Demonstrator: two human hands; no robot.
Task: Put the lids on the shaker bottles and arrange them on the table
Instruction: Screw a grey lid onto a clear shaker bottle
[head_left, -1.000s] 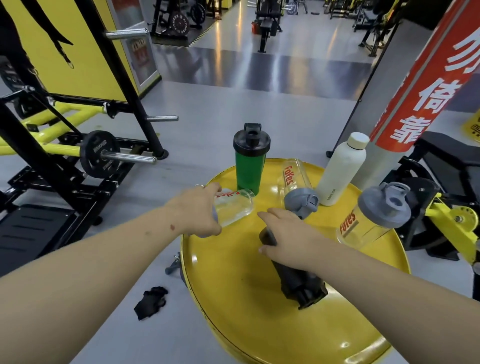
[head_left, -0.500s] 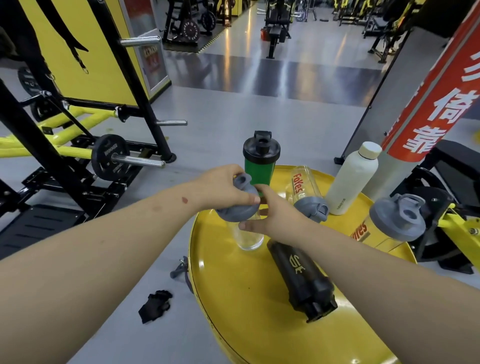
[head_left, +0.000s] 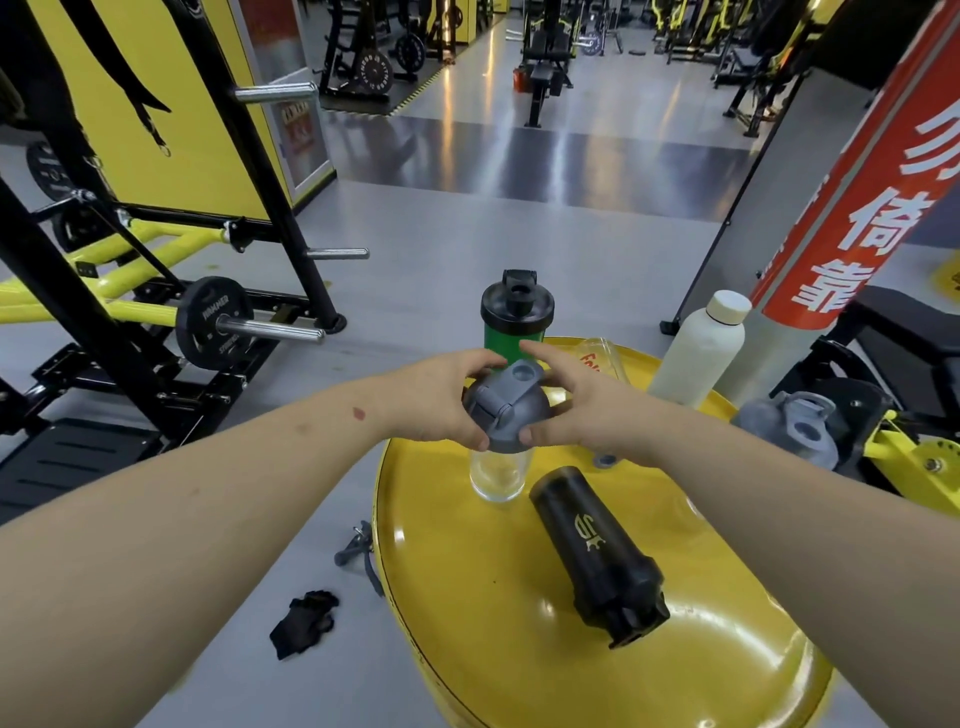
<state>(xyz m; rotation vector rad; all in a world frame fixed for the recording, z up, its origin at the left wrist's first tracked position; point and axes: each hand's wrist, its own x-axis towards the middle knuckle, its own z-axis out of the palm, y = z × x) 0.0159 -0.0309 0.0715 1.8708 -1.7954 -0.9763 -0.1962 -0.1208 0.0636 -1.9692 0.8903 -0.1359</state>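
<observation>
A clear shaker bottle stands upright on the round yellow table. A grey lid sits on its mouth. My left hand grips the lid from the left and my right hand from the right, thumbs at the front rim. A black shaker bottle lies on its side, lid toward me. Behind my hands a green shaker bottle with a black lid stands upright. Another clear bottle is mostly hidden behind my right hand. A grey-lidded bottle lies at the right edge.
A white bottle stands at the table's far right. A black glove and a grey clip lie on the floor to the left. A black and yellow weight rack fills the left; a red pillar rises at right.
The clear bottle went from lying in my left hand to standing upright. Both hands have closed around the grey lid, now seated on its mouth. The view moved forward.
</observation>
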